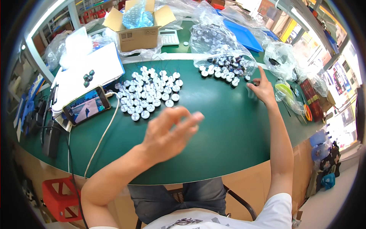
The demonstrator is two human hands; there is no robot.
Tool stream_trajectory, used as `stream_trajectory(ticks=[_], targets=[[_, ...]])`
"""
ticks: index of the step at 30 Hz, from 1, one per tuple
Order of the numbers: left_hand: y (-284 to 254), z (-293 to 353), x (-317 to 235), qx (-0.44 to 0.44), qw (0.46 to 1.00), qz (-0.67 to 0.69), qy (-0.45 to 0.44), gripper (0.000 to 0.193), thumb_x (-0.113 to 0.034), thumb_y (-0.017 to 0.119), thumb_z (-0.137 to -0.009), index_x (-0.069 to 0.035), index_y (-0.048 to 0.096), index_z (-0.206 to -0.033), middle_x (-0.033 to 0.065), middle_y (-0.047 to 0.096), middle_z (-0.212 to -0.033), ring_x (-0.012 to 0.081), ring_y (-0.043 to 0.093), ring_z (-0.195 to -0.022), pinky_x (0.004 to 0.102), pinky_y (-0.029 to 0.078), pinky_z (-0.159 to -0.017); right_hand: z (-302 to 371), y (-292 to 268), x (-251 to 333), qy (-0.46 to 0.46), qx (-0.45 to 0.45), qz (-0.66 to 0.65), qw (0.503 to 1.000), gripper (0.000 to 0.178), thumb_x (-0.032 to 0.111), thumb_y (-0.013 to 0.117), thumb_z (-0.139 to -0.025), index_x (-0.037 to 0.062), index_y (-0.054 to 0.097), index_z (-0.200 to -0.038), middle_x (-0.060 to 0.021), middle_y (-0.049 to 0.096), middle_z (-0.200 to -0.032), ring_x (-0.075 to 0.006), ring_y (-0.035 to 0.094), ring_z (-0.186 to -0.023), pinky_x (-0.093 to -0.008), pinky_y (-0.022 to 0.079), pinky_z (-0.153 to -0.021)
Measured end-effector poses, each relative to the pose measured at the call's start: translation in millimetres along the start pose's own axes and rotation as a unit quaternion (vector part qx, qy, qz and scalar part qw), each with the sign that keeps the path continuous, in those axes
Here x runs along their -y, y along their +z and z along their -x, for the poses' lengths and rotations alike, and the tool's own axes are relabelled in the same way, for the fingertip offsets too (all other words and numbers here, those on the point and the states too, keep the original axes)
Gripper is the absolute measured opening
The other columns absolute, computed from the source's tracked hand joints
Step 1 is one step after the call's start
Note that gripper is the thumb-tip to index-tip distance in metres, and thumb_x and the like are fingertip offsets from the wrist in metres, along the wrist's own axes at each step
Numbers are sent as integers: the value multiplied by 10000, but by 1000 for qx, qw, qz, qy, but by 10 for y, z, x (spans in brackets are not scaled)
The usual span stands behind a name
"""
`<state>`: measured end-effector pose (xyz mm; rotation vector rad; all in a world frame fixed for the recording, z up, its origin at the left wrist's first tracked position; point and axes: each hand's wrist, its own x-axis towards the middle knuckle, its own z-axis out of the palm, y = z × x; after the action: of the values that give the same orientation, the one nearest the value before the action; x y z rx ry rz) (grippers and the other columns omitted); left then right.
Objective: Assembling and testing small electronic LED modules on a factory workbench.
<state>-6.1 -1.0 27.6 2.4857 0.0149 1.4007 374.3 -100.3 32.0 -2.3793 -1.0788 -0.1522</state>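
Note:
My left hand (167, 133) hovers over the near middle of the green table, smeared by motion. Its fingers are partly bent, and whether anything is between them I cannot make out. At the right, my right hand (263, 88) has its thumb and index finger spread apart, with nothing seen between them. It is beside the mouth of a clear plastic bag (207, 38), from which small round parts with white tops and dark sides (225, 70) spill out. A wide group of similar white-topped round parts (148, 91) stands on the table beyond my left hand, thin wires showing at its far side.
A phone (87, 105) with a lit screen leans at the left, its white cable (103, 137) running to the table's near edge. Farther back are an open cardboard box (139, 40), a calculator (169, 37) and a blue tray (242, 35). Orange-handled scissors (307, 112) lie far right.

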Motion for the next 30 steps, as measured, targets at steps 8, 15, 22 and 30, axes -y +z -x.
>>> stream_trajectory(ticks=[8, 15, 22, 30], targets=[[110, 90, 12, 92, 993, 78, -8, 404, -45, 732, -742, -118, 638, -1127, 56, 588, -1014, 153, 606, -674, 291, 509, -559, -167, 275, -245, -29, -114, -114, 987, 862, 187, 753, -740, 147, 297, -1470, -146, 703, -940, -254, 684, -799, -380, 537, -738], [89, 78, 28, 69, 989, 110, -70, 381, -57, 728, -768, -109, 634, -1133, 62, 590, -1020, 162, 607, -676, 280, 512, -564, 399, -357, 712, -77, -120, -359, 922, 610, 31, 644, -879, 76, 331, -1402, -119, 620, -1028, -151, 618, -914, -253, 543, -726], [-72, -10, 45, 41, 847, 402, -347, 397, -224, 643, -926, -32, 548, -1260, 43, 524, -1080, 88, 545, -899, 227, 500, -694, 1164, -145, 1703, -157, 274, -532, 785, 203, 4, 649, -867, 16, 530, -1030, -121, 654, -1040, -147, 624, -895, -275, 529, -722], [-52, 0, 79, 62, 793, 461, -392, 429, -242, 619, -943, -25, 520, -1300, 33, 525, -1096, 110, 567, -932, 249, 490, -692, 1329, 94, 1728, -63, 351, -605, 712, 323, 123, 655, -902, 24, 536, -1186, -109, 654, -1047, -154, 612, -867, -291, 503, -716]])
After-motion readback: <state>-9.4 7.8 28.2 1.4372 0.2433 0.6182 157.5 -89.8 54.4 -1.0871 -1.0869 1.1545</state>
